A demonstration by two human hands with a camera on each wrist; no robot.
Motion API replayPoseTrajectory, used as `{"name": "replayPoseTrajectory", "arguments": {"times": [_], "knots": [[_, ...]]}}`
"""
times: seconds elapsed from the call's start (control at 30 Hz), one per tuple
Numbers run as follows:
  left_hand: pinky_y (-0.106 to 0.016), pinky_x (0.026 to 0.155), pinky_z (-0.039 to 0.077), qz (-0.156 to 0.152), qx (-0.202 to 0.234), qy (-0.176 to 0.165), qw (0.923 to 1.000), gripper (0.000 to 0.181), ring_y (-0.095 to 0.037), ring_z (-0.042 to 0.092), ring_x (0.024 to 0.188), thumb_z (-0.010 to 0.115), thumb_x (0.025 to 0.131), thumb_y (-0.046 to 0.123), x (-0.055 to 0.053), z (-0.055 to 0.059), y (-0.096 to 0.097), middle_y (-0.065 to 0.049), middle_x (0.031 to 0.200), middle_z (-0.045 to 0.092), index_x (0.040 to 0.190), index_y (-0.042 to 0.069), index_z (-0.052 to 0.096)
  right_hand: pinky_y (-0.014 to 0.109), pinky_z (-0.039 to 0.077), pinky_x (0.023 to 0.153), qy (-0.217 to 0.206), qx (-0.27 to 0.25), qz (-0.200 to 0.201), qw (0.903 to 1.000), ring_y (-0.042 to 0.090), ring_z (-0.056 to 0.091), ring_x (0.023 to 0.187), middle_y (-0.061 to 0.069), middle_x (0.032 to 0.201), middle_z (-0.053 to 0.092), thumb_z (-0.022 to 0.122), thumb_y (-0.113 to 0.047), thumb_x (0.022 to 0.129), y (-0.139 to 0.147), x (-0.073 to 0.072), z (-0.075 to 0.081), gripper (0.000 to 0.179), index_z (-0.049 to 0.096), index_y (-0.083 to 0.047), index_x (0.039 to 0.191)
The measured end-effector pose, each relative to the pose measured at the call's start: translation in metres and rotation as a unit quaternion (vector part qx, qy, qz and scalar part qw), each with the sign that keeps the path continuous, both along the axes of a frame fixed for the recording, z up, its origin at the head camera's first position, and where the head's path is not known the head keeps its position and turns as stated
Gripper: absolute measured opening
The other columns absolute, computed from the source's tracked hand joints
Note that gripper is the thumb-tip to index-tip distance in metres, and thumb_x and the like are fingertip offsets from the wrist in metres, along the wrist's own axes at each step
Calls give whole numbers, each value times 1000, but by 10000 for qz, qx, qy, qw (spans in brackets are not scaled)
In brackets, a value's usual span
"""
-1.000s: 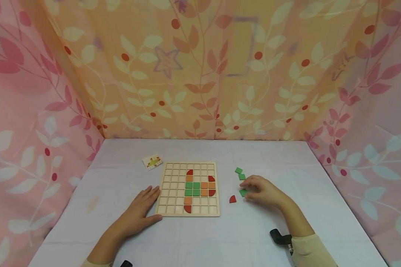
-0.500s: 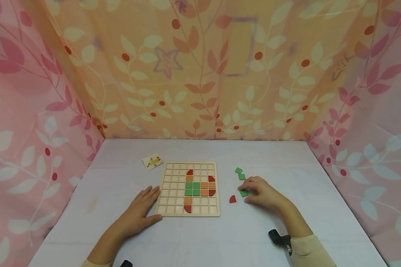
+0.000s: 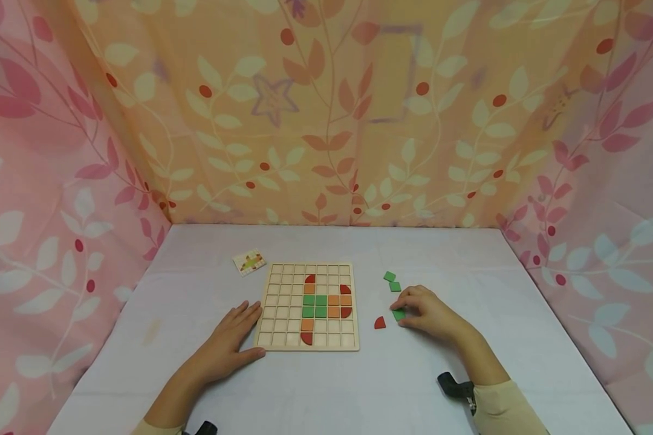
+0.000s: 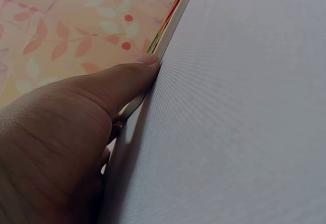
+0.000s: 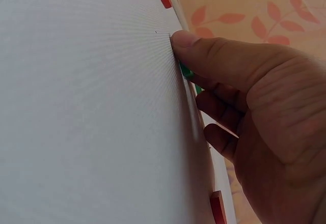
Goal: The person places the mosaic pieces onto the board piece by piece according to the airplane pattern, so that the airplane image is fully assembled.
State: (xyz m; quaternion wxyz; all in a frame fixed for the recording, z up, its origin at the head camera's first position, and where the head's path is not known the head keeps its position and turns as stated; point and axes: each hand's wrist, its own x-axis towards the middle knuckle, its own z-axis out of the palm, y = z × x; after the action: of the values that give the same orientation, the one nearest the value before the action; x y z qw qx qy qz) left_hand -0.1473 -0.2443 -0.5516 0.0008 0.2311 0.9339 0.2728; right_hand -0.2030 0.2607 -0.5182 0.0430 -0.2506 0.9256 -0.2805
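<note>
The light wooden grid board [image 3: 283,341] lies on the table with red, orange and green pieces set in its cells. My left hand [image 3: 223,347] rests on the table at the board's left side, fingers spread, the thumb touching its near left corner. In the left wrist view that thumb meets the board's edge [image 4: 175,18]. Right of the board, my right hand [image 3: 427,314] pinches a green square tile [image 3: 398,315] at table level between thumb and fingers. The thumb partly covers this green tile [image 5: 185,70] in the right wrist view. Just left of it lies a red quarter-circle piece [image 3: 380,322].
Two more green square tiles, one [image 3: 389,276] behind the other [image 3: 395,286], lie beyond my right hand. A small pattern card [image 3: 249,261] sits off the board's far left corner. In the right wrist view another red piece [image 5: 218,207] shows low down. Patterned cloth walls surround the table.
My right hand's fingers and thumb have shifted slightly around the green tile and come closer on it. The left hand and the board stay in place.
</note>
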Motion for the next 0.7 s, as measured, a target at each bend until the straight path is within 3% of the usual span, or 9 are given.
{"name": "replayPoseTrajectory", "arguments": {"times": [0.2, 0.5, 0.7], "knots": [[-56, 127, 13, -17, 32, -176, 9998, 92, -33, 17, 158, 75, 89, 53, 0, 3, 1, -3, 168, 30, 160, 10, 36, 44, 45, 102, 40, 42, 67, 10000, 12, 52, 114, -17, 109, 63, 86, -22, 84, 0, 0, -1, 27, 78, -28, 109], [-56, 127, 13, 12, -61, -133, 9999, 93, -32, 17, 158, 75, 88, 53, -1, 2, 0, -2, 169, 29, 160, 10, 35, 43, 46, 100, 427, 247, 262, 9984, 12, 55, 111, -17, 105, 66, 85, -21, 85, -3, 1, 3, 23, 77, -24, 107], [-56, 127, 12, 1, -58, -135, 9999, 93, -33, 16, 158, 75, 89, 53, 0, 3, 0, -3, 169, 28, 160, 10, 34, 43, 51, 99, 404, 69, 26, 9992, 12, 56, 109, -16, 105, 67, 84, -20, 85, -11, 1, 15, 24, 78, -21, 108]]}}
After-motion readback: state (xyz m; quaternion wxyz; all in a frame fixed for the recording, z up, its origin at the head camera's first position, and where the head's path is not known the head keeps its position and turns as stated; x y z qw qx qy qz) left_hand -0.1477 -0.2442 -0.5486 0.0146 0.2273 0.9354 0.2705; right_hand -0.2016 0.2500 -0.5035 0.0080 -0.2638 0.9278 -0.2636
